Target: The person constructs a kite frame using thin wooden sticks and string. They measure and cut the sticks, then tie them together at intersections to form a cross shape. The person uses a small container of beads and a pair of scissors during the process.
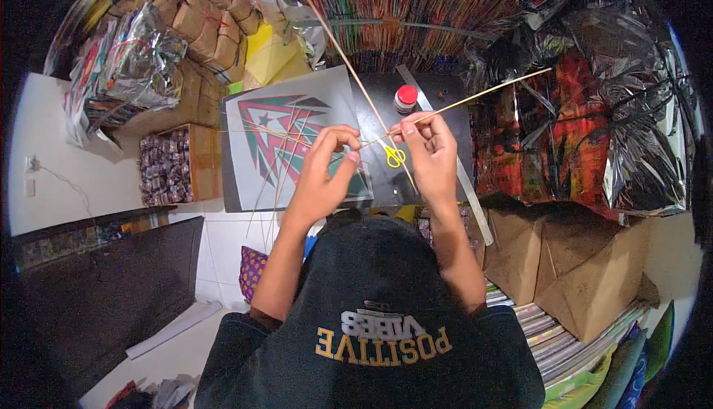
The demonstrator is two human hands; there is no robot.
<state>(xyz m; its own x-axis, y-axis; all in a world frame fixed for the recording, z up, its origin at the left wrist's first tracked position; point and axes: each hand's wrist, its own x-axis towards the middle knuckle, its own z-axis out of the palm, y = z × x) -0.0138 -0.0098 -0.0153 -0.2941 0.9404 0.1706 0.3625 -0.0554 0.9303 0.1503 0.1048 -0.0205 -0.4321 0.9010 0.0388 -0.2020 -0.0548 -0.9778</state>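
Two thin bamboo sticks cross in front of me, with a small orange-red spot at their crossing. My right hand (431,145) pinches the crossing between thumb and fingers. One stick (490,96) reaches out to the upper right; the other long stick (343,56) slants from the upper left down past my right hand. The fingertips of my left hand (327,164) close near the first stick's left end, apparently gripping it. Below the crossing lie yellow-handled scissors (395,157). Several more thin sticks (281,158) rest across a printed sheet (241,179) left of my left hand.
On the dark table (377,90) stand a red-capped bottle (405,98) and a long metal ruler (473,205). Stacked colourful sheets (394,23) line the back. Plastic-wrapped bundles (549,134) crowd the right, brown paper packs (200,23) the left, with a filled box (200,164) beneath.
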